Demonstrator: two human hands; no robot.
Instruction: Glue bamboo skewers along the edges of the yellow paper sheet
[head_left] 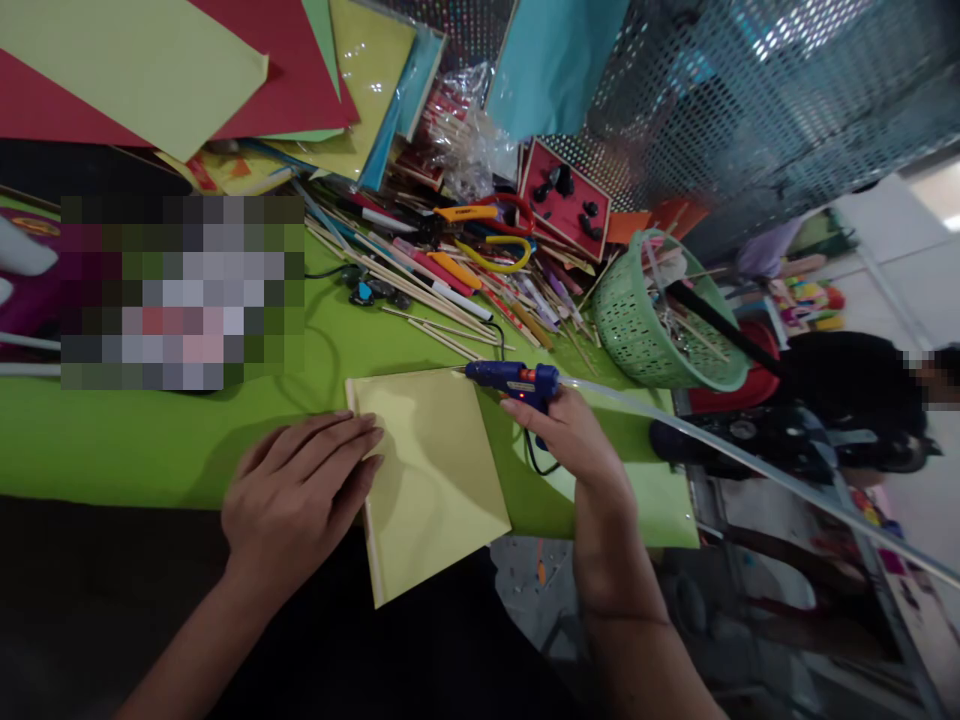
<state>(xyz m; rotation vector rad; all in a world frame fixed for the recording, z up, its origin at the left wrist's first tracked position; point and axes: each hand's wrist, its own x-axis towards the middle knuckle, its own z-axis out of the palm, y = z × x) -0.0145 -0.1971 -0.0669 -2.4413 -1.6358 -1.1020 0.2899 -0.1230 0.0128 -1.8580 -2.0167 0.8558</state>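
Observation:
A yellow sheet of paper lies on the green table, its lower corner jutting past the front edge. A pale strip runs down its left side. My left hand rests flat over that left edge, fingers stretched out and lying side by side. My right hand is wrapped round a blue glue gun with a small red light lit. The gun's nozzle is at the sheet's top edge, near the right corner; whether it touches is too small to tell. A long clear glue stick extends from the gun's back.
Behind the sheet lie wooden sticks, pens and scissors. A green basket stands at the right, near a red box with black pieces. Coloured sheets are at the upper left. A black cord hangs by the gun.

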